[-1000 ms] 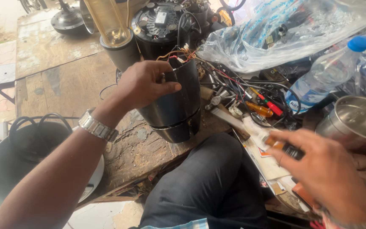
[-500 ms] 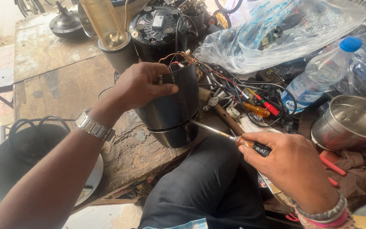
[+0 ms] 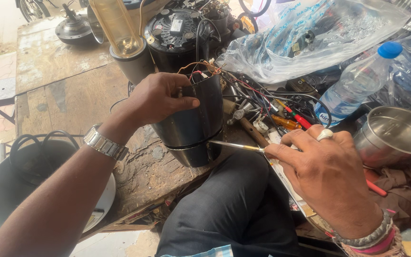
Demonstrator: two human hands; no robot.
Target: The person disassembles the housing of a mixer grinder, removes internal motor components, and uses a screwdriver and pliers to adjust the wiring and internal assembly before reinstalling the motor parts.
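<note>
Screwdriver tip at the seam of a black motor housing, workbench edge.

Left hand (image 3: pixel 160 97) wraps the black cylindrical housing (image 3: pixel 193 119), fingers curled round its top, thumb pressed flat on the wall. Right hand (image 3: pixel 327 173) pinches the screwdriver (image 3: pixel 236 145); shaft runs 3 to 9 o'clock, tip touching the housing's lower seam. Housing upright, at 9 o'clock from the right fingers; left hand nearer. Clear water bottle (image 3: pixel 355 83), blue cap and blue label, at 2 o'clock; crumpled clear plastic bag (image 3: pixel 310 43) at 1; steel pot (image 3: pixel 398 135) at 3.
</note>
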